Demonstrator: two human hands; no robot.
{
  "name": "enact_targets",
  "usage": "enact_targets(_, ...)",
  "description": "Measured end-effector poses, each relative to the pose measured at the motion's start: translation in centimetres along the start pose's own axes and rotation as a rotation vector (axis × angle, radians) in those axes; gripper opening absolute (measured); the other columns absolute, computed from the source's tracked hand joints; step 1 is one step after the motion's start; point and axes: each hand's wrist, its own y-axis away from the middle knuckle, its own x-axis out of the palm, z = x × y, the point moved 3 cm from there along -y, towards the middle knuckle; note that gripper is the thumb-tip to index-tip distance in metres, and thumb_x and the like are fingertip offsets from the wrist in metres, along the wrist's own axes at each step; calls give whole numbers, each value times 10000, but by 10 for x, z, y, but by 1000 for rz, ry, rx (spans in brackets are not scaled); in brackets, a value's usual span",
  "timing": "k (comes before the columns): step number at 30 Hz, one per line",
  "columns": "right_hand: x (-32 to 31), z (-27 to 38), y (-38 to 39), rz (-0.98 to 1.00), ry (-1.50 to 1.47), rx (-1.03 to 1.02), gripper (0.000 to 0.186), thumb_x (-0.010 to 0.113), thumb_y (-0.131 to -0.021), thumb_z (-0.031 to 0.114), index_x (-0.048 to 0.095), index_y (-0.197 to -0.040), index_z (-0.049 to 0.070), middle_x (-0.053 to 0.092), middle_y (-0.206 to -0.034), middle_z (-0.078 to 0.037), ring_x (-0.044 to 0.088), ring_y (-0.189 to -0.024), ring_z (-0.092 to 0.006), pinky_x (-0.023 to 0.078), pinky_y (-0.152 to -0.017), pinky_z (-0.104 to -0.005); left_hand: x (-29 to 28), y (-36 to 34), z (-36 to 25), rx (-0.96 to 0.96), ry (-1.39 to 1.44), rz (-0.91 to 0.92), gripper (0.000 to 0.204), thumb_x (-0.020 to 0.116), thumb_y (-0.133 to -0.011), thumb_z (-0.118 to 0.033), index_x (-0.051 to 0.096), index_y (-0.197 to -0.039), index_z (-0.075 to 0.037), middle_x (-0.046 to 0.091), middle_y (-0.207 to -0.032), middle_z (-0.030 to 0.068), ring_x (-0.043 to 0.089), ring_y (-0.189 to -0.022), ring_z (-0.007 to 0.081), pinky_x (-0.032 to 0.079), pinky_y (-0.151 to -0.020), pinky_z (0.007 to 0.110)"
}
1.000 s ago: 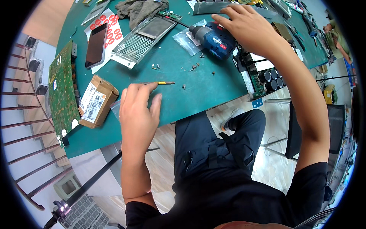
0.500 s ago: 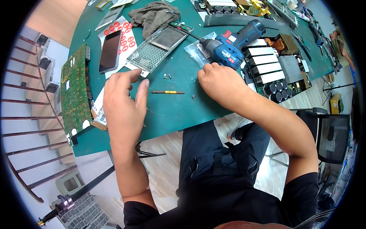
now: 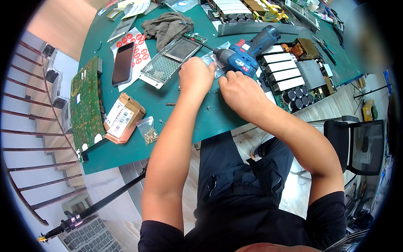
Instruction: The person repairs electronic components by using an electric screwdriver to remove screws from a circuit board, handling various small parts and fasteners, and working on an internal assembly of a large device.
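My left hand (image 3: 196, 75) is curled at the middle of the green table (image 3: 138, 158), just beside the mesh metal panel (image 3: 163, 67). My right hand (image 3: 240, 94) sits right of it, fingers bent, below the blue cordless drill (image 3: 243, 56) lying on a clear bag. Whatever either hand's fingertips hold is hidden. A slim bit (image 3: 171, 104) lies partly behind my left wrist, and a small screw (image 3: 208, 108) rests below the hands. A clear bag of brass fittings (image 3: 148, 132) lies left of my left forearm, beside a labelled cardboard box (image 3: 124, 115).
A green circuit board (image 3: 86, 107) lines the left edge, near a phone (image 3: 123, 63) on a sticker sheet and a grey cloth (image 3: 166, 29). Electronic modules (image 3: 308, 73) and pliers (image 3: 325, 48) occupy the right. A black chair (image 3: 354, 147) stands beside the table; railings (image 3: 37, 130) are left.
My left hand has moved up and right, close to my right hand, uncovering the box and fittings bag. My right hand came down from atop the drill and has stayed below it.
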Motion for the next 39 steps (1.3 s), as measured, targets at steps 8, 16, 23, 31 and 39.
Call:
enact_targets(8, 0, -2, -1, -119, -9, 27, 67, 579, -769, 64, 584, -811, 12, 568, -851, -119, 620, -817, -256, 549, -690, -339, 8, -14, 4, -282, 333, -38, 258, 697, -773, -210, 687, -710, 40, 653, -668, 147, 614, -612, 232, 474, -610, 380)
enact_targets(16, 3, -1, -6, -140, -39, 100, 46, 570, -792, 57, 536, -797, 26, 581, -847, -128, 642, -828, -276, 563, -685, -344, -82, -21, -24, -27, 8, -41, 369, 666, -777, -308, 717, -866, 47, 693, -909, 253, 681, -848, 382, 527, -791, 427)
enact_targets(23, -14, -14, -4, 28, -791, 401, 241, 491, -839, 68, 654, -994, -17, 694, -831, -196, 675, -832, -310, 516, -758, -426, -143, 13, -23, 57, 361, 119, 216, 636, -846, -259, 616, -866, -44, 661, -782, 58, 464, -576, 63, 345, -517, 234)
enact_targets(31, 18, 6, 9, -124, -1661, 892, 290, 501, -960, 203, 624, -1002, -56, 614, -857, -67, 570, -725, -124, 490, -666, -271, -114, 46, 8, -110, 619, 260, 179, 630, -916, -235, 660, -931, -59, 682, -818, 8, 491, -635, 48, 362, -559, 207)
enact_targets(39, 26, 5, 29, -236, -1794, 819, 251, 577, -939, 212, 614, -935, -36, 604, -787, -49, 552, -674, -108, 454, -579, -268, -102, 53, 18, -146, 393, 366, 263, 574, -957, -279, 657, -932, -30, 693, -805, 38, 479, -616, 59, 385, -546, 214)
